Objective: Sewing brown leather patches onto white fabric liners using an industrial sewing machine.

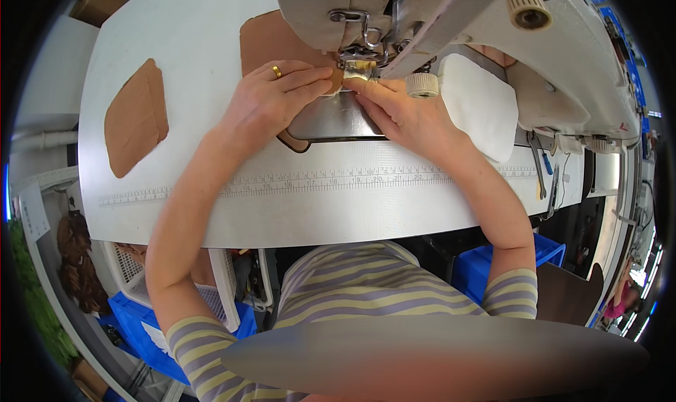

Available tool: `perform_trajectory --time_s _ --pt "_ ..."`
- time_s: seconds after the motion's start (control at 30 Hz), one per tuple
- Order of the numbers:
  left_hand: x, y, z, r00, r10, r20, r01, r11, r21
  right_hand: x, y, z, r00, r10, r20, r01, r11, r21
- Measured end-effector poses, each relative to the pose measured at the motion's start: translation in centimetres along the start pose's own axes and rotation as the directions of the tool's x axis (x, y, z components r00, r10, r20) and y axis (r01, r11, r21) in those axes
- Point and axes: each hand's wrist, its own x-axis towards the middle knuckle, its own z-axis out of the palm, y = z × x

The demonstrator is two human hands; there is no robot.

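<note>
A flat brown cut piece of fabric or leather (271,41) lies on the machine bed, its right edge at the presser foot (360,54) of a sewing machine (317,7). My left hand (267,100), a ring on one finger, holds the piece's near right corner with fingers pressed together. Just right of the foot, my right hand (408,116) has its fingers closed at the same edge. Its fingertips come close to the left hand's; exactly what they pinch is partly hidden. Under both hands is the shiny metal bed plate (331,126).
Another brown piece (137,120) lies at the left of the white table (303,219). White pieces (479,106) rest right of my right hand. Small tools (546,166) sit at the right edge. A printed ruler (310,182) runs along the front; a white basket (225,282) and blue crate (461,268) stand below.
</note>
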Motion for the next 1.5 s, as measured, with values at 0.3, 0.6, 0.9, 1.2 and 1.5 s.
perform_trajectory --time_s 0.3,0.6,0.9,1.2,1.5 --pt "0.0 1.0 0.8 1.000 0.009 0.020 -0.013 0.976 0.217 -1.3 0.9 -0.5 0.998 0.038 0.050 -0.033 0.994 -0.104" --pt "0.8 3.1 1.4 0.999 -0.053 -0.008 0.053 0.946 0.319 -1.0 0.7 -0.6 1.000 0.022 -0.020 -0.023 0.998 -0.055" --pt "2.2 5.4 2.6 0.967 -0.251 0.048 0.194 0.844 0.499 -1.1 0.5 -0.9 1.000 0.030 0.008 -0.030 0.998 -0.062" --pt "-2.1 2.0 -3.0 0.970 -0.162 0.181 0.175 0.983 -0.058 -1.5 0.7 -0.8 1.000 0.018 -0.008 -0.019 0.995 -0.101" --pt "-2.0 4.2 -2.2 0.997 -0.039 0.061 0.042 0.997 -0.063 -1.2 0.1 0.0 0.994 -0.101 0.052 0.100 0.995 0.016"
